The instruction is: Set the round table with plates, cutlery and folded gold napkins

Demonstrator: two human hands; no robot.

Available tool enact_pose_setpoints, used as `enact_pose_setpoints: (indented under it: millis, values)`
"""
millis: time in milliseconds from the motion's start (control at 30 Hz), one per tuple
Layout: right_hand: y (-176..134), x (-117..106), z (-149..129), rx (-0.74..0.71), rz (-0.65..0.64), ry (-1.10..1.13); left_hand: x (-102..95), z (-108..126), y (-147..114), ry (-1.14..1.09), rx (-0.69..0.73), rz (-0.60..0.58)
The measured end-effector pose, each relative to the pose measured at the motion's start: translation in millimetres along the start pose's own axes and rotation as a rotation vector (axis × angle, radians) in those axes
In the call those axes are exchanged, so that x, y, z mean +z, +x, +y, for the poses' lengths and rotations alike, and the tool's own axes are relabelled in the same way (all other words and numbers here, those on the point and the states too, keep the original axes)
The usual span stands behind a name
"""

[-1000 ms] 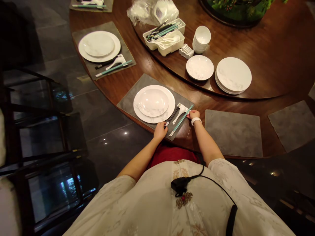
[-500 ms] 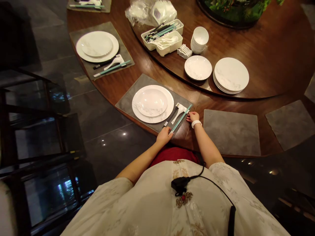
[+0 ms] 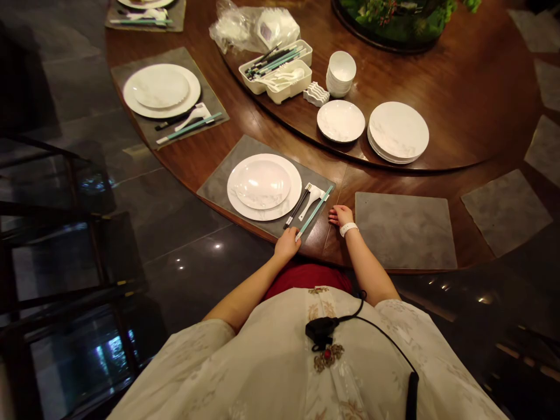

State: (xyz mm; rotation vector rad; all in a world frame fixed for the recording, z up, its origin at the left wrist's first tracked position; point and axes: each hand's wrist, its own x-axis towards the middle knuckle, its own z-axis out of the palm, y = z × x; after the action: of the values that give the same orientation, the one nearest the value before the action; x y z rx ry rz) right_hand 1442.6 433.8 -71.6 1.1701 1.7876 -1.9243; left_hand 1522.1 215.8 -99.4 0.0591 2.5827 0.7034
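Observation:
My left hand [image 3: 287, 244] is at the table edge, its fingers closed at the white lower end of the teal chopsticks [image 3: 314, 213]. My right hand [image 3: 340, 216], with a white band on its wrist, rests on bare wood just right of the chopsticks; its fingers are loosely bent and hold nothing. Left of the teal pair lie a white spoon [image 3: 309, 204] and black chopsticks [image 3: 297, 205], their tops by a white rest. Beside them, a smaller white plate [image 3: 261, 184] sits on a large white plate [image 3: 265, 215], all on a grey placemat [image 3: 248, 149].
On the raised turntable [image 3: 455, 134] stand boxes of chopsticks and spoons [image 3: 280, 73], chopstick rests [image 3: 315, 94], stacked bowls [image 3: 340, 74] and plates [image 3: 398, 131]. A bare placemat [image 3: 405, 230] lies to the right. Another laid setting [image 3: 161, 90] is at left, with dark chairs [image 3: 65, 245] below.
My right hand has drawn slightly away from the top of the teal chopsticks. My left hand stays at their lower end. The view has shifted a little to the right.

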Motion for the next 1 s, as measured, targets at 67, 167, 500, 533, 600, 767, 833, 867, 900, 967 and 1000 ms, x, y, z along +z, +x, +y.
enact_pose_setpoints:
  millis: [67, 167, 500, 533, 600, 767, 833, 867, 900, 967, 1000]
  values:
    - [-3.4, 0.8, -0.8, -0.007, -0.009, 0.005, 1.2, -0.4, 0.2, -0.015, 0.005, 0.015]
    - [-8.1, 2.6, -2.3, -0.014, -0.021, 0.006, 1.5, 0.0, -1.0, -0.029, 0.017, 0.019]
    - [-21.6, 25.6, -24.9, -0.104, 0.004, 0.054, -31.6, -24.6, 2.7, -0.136, 0.149, 0.044]
    - [-21.5, 32.5, -30.0, -0.126, 0.005, 0.049, -38.7, -32.8, 6.5, -0.180, 0.184, 0.044]
    - [-19.5, 51.2, -41.0, -0.184, 0.003, 0.029, -54.9, -52.5, 16.4, -0.275, 0.235, 0.017]
    - [-5.4, 128.3, -61.9, -0.306, 0.001, -0.041, -111.8, -122.4, 43.8, -0.402, 0.280, -0.111]
    - [1.8, 166.0, -66.9, -0.314, 0.017, -0.085, -142.2, -160.5, 52.3, -0.410, 0.326, -0.137]
    - [5.4, 184.0, -69.6, -0.312, 0.039, -0.116, -158.8, -181.4, 56.6, -0.414, 0.348, -0.150]
    - [9.0, 200.5, -73.1, -0.315, 0.070, -0.156, -176.1, -202.6, 61.6, -0.422, 0.358, -0.164]
    - [16.0, 226.3, -83.2, -0.363, 0.142, -0.274, -212.1, -243.0, 76.2, -0.431, 0.342, -0.212]
    - [19.6, 234.7, -90.0, -0.410, 0.178, -0.352, -230.5, -259.8, 86.4, -0.427, 0.325, -0.239]
